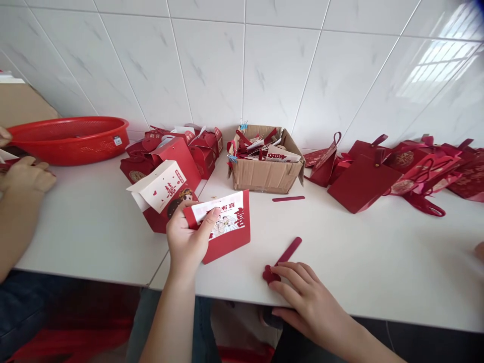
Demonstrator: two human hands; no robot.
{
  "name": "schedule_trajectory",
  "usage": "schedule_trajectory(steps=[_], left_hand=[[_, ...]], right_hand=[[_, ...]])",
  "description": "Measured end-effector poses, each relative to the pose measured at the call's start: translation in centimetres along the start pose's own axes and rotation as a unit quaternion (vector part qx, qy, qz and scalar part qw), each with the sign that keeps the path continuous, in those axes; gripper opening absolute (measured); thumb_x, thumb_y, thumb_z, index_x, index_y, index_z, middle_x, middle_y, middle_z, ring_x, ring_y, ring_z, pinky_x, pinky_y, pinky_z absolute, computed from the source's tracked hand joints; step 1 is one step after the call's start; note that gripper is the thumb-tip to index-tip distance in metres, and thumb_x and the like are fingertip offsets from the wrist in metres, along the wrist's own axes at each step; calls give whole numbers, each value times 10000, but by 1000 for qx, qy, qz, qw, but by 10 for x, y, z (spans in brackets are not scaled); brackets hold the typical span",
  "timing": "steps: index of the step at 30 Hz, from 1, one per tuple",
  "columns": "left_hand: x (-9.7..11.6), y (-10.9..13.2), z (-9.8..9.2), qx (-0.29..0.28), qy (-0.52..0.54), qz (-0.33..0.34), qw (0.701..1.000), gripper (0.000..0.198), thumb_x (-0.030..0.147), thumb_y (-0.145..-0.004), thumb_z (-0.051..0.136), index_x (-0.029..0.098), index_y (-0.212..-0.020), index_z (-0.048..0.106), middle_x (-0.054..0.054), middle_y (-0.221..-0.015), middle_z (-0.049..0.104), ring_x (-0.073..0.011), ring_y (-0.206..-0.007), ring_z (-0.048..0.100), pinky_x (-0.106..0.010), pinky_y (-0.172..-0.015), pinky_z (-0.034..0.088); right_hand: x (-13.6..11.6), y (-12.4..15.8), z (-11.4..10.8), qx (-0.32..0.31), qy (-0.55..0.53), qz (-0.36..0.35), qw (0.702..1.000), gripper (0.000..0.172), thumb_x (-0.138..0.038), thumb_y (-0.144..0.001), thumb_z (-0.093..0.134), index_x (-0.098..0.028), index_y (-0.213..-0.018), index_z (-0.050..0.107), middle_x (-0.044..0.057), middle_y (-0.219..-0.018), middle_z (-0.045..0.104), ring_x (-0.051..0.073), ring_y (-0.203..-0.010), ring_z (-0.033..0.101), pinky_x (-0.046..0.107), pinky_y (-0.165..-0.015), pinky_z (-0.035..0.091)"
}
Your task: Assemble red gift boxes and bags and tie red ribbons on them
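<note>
The left hand (pixel 189 239) has a firm grip on a red folded packet (pixel 227 248), its thumb pressed over the white printed panel (two cartoon figures and red characters show on it). The packet is raised in front of the person, tilted, above the near part of the white table (pixel 378 262). The right hand (pixel 310 300) reaches over the table's front edge, its fingertips touching the flower-shaped end of a dark red strap (pixel 290 250) that lies slantwise on the surface; whether that grip pinches the strap or merely rests on it, I cannot tell.

Just beyond, a second strap (pixel 288 198) lies flat before an open cardboard box (pixel 264 175) filled with red and white pieces. Left of the packet stands an open red box with a white flap (pixel 166 189), with more red boxes (pixel 204 156) behind it. Red bags (pixel 365 176) crowd together at the right. At far left, a co-worker's hand (pixel 28 176) is near a red plastic basket (pixel 71 153).
</note>
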State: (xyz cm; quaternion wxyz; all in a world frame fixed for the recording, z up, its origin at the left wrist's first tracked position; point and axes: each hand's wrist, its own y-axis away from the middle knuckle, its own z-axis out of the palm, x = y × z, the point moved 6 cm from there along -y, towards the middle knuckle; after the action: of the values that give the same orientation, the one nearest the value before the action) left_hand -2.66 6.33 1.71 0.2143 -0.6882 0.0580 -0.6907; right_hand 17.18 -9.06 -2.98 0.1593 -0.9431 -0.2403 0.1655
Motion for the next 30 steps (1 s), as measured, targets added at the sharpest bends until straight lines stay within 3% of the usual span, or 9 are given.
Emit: schedule_trajectory(steps=[4,9,14,17,22,25,30], left_hand=[[0,0,0,-2,-4,6,1000,313,359,-656,821,174,-810,621,3,-750,687,-150,-680,652,-225,-596,528],[0,1,0,2,-7,11,1000,324,324,-631,829,180,-818,607,4,-739,687,-174,-694,661,-248,-602,526],[3,1,3,-8,-6,24,1000,296,372,-674,792,185,-797,598,-10,-755,693,-180,-706,670,-260,-616,535],[5,1,3,-6,-18,24,1000,299,377,-670,792,186,-794,599,-8,-737,688,-178,-686,665,-261,-603,534],[11,2,4,-17,-12,41,999,272,361,-692,774,184,-798,596,-22,-818,705,-187,-760,685,-275,-675,550],[11,2,5,-23,-9,44,999,265,353,-698,769,184,-797,590,-11,-772,698,-174,-711,677,-265,-647,544],[14,4,2,-35,-30,89,995,225,318,-716,766,188,-761,589,9,-700,673,-155,-646,650,-254,-610,528]], right_hand=[[-8,11,-1,62,-1,-41,997,165,-143,-878,607,-162,-1042,622,85,-1096,689,237,-983,612,373,-807,550],[-14,17,-5,93,-45,-90,991,216,-63,-888,557,-142,-1076,629,79,-1062,706,221,-983,599,347,-794,533],[-12,21,-7,110,-101,-100,984,180,-66,-889,572,-128,-1048,631,91,-1001,713,210,-936,612,337,-750,535],[-9,19,-12,119,-136,-105,978,245,-27,-880,562,-108,-1107,608,108,-983,707,197,-885,626,341,-725,537],[-8,-28,-53,204,-155,-131,958,440,66,-830,560,-131,-1224,562,97,-918,694,177,-818,644,327,-687,549],[-10,-70,-74,262,-136,-157,942,353,55,-847,537,-156,-1119,618,80,-883,673,153,-769,646,288,-650,550],[-13,-112,-69,321,-105,-137,931,217,-14,-860,579,-177,-973,666,47,-833,645,131,-736,627,266,-640,532]])
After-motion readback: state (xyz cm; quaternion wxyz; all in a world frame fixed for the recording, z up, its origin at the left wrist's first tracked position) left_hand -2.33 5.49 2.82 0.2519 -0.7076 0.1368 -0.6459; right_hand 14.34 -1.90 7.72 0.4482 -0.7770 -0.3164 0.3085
